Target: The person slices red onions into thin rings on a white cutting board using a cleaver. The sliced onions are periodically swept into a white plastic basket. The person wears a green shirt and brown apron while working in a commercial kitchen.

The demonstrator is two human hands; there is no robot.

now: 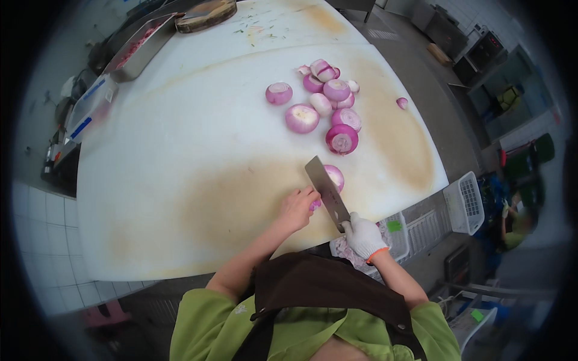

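My bare left hand (297, 208) is closed near the front of the white cutting board (150, 168), with a bit of purple onion (315, 205) showing at its fingertips. In a white knitted glove, my right hand (363, 236) grips a cleaver (327, 191) by its handle. The broad blade points away from me, just right of my left fingers. A purple onion half (335, 177) sits beside the blade, partly hidden by it. Farther off, several peeled purple onions (341, 139) lie in a loose group, some with trimmed ends.
A small onion piece (402, 103) lies near the board's right edge. At the far left stand a metal tray of red meat (144, 51), a clear plastic box (93, 108) and a round wooden block (205, 15). White baskets (465, 204) stand lower right, beyond the board's edge.
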